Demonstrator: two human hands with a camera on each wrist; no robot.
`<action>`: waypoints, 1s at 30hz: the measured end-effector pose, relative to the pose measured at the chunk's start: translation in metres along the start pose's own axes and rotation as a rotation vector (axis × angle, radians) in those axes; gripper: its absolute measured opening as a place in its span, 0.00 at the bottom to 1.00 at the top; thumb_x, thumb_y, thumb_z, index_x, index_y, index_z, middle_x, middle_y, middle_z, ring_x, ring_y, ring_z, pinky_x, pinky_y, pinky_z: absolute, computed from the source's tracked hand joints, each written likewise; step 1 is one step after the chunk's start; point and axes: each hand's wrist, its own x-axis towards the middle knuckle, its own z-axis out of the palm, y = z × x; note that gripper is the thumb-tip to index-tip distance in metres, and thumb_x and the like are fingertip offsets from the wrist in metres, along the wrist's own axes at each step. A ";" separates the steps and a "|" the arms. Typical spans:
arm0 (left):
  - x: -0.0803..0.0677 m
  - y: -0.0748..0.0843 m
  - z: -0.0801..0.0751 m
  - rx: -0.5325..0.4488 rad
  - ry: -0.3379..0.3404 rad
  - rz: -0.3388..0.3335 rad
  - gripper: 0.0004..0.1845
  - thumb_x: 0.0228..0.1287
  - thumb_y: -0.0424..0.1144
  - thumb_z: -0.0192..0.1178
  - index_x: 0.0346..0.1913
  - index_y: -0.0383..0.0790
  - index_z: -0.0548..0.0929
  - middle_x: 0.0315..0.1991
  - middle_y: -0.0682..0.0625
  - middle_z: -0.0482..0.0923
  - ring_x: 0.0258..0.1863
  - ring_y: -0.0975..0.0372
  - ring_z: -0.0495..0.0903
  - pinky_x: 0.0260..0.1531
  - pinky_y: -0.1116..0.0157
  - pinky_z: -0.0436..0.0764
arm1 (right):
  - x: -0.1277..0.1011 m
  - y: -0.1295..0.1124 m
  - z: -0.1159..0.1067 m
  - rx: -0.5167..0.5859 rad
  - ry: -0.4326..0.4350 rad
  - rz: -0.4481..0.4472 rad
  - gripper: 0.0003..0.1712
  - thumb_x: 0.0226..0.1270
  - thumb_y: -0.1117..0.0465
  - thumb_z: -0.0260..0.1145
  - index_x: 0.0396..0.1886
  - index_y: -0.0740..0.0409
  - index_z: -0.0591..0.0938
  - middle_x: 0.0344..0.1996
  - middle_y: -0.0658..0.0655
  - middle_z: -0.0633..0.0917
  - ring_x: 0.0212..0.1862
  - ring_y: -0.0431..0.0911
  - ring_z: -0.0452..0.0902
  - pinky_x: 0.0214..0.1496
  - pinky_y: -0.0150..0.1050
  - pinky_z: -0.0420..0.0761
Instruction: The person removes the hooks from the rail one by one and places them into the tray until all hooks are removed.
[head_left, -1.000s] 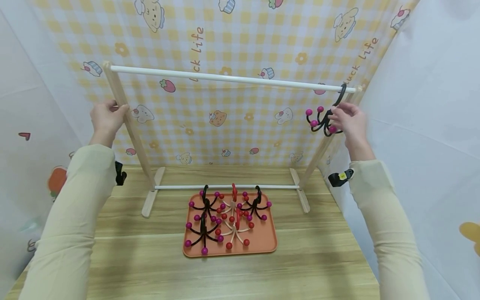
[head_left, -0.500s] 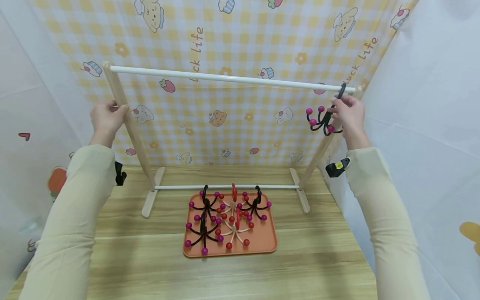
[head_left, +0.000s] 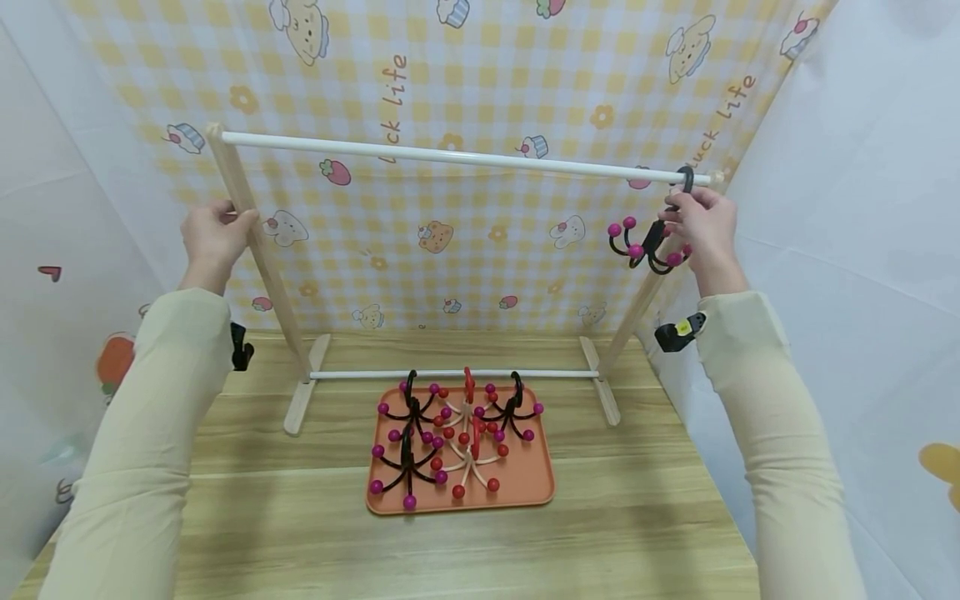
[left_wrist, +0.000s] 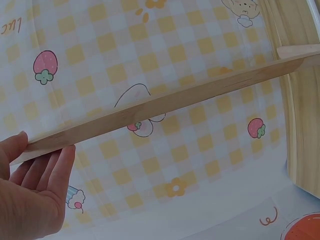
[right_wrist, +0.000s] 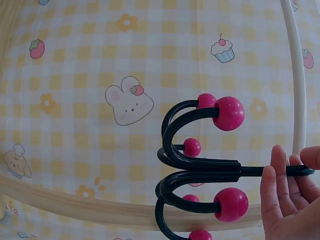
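Observation:
My left hand (head_left: pixel 217 237) holds the rack's left wooden post (head_left: pixel 266 271), thumb on one side and fingers on the other, as the left wrist view also shows. On the far right, a black multi-arm hanger (right_wrist: pixel 200 170) with magenta ball tips has its hook over the white top rail (head_left: pixel 450 156). My right hand (head_left: pixel 705 227) pinches its neck just below the rail. In the right wrist view, that hand's fingers (right_wrist: pixel 282 195) lie along the neck, with the thumb near the hook; the balled arms spread out away from the hand.
An orange tray (head_left: pixel 528 487) on the wooden table holds several more hangers, black ones (head_left: pixel 407 462) with magenta balls and cream ones (head_left: pixel 470 461) with red hooks and balls. A white lower bar (head_left: pixel 360 374) runs behind it. A checked cloth (head_left: pixel 495 100) hangs behind the rack.
My right hand has slid up from the hanger's body to its neck near the rail. The hanger has turned a little, its hook now showing rounder. My left hand has stayed put.

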 end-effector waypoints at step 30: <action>0.004 -0.003 0.000 0.009 -0.005 -0.002 0.29 0.62 0.49 0.47 0.62 0.36 0.65 0.55 0.38 0.67 0.50 0.55 0.71 0.50 0.62 0.70 | -0.051 0.019 0.003 0.013 -0.235 -0.128 0.10 0.56 0.60 0.65 0.33 0.62 0.79 0.28 0.53 0.82 0.24 0.42 0.78 0.34 0.30 0.78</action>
